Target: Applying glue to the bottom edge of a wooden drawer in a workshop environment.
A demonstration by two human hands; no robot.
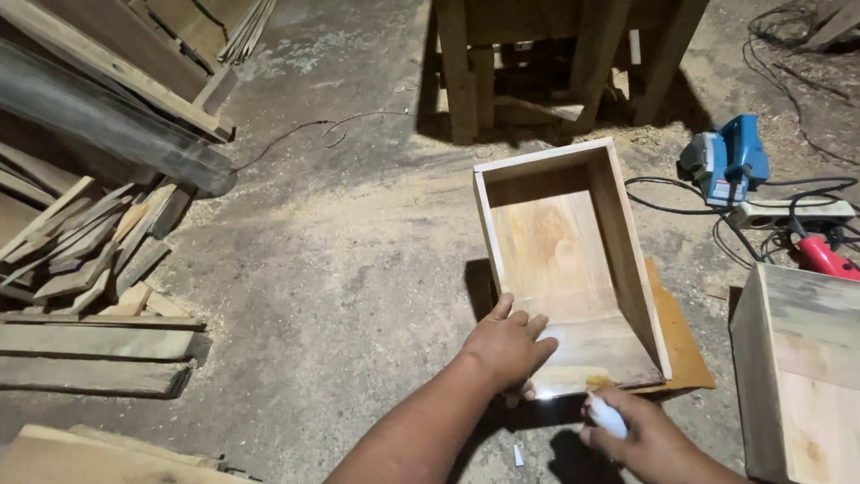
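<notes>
On the dusty floor before me, the open wooden box (573,260) lies under my flat, spread left hand (511,345). My right hand (640,439) grips a small white bottle (607,417) at its near edge; I'd keep the box pinned and squeeze gently

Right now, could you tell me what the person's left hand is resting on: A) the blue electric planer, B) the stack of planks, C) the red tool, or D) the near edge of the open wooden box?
D: the left hand lies flat on the near edge of the open wooden box, while the right hand holds a small white bottle.
</notes>
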